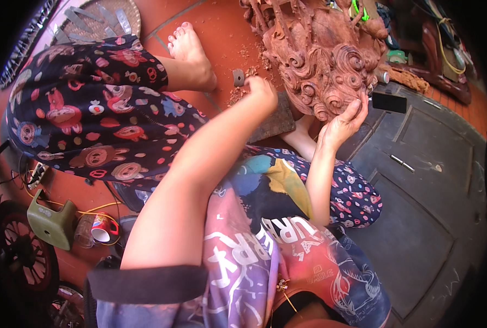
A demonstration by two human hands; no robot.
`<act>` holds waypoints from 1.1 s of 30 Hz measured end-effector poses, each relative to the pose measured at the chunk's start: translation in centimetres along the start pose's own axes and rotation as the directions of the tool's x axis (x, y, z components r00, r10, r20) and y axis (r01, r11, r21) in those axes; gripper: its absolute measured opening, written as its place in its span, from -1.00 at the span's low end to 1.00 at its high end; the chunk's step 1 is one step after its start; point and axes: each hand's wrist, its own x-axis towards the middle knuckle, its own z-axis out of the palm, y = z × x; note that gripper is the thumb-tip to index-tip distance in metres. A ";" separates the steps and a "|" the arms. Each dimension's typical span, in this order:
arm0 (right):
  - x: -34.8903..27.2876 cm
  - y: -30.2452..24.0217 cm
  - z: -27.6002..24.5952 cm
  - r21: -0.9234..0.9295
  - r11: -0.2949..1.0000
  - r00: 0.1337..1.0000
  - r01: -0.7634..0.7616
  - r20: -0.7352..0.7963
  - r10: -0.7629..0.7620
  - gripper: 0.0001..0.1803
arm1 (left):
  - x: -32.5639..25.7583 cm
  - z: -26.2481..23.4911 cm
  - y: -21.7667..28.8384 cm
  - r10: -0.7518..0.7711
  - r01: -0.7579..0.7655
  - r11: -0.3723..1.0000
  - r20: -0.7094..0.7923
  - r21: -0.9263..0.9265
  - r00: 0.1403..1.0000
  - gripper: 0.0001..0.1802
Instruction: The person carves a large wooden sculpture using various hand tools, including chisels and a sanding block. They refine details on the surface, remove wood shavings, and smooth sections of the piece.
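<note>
A large reddish-brown wood carving [331, 65], cut with curls and swirls, leans over my lap. My right hand [344, 123] is closed on its lower edge, with the thumb on the near side and fingers against its right side. To the left of the carving, my left hand [262, 94] is curled with the wrist bent, most of its fingers hidden. A small grey metal plate with a hole [238, 77] is right beside its fingertips; whether they grip it I cannot tell. Under this hand lies a dark flat board [274, 123].
Wood shavings [251, 71] litter the red tiles near my bare foot [187, 52]. A woven tray [98, 13] holds several metal blades. A green stool [51, 221] and red mug [104, 228] stand left. A phone [389, 102] lies on the grey door panel [418, 180].
</note>
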 end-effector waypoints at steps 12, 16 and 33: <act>0.1 -0.9 -0.3 -0.122 0.989 0.996 0.081 -0.013 -0.083 -0.59 | 2.4 10.2 7.7 0.413 -0.355 0.906 -0.295 0.231 0.862 -0.38; 1.2 -0.4 -0.9 -0.081 0.995 0.998 0.054 -0.012 -0.055 -0.63 | 1.5 8.3 5.7 0.163 -0.109 0.977 -0.311 0.186 0.936 -0.04; 0.3 -0.7 -0.1 -0.061 0.996 0.998 0.067 -0.014 -0.068 -0.65 | 0.1 3.9 -0.7 -0.589 0.411 0.633 -0.063 -0.656 0.806 0.07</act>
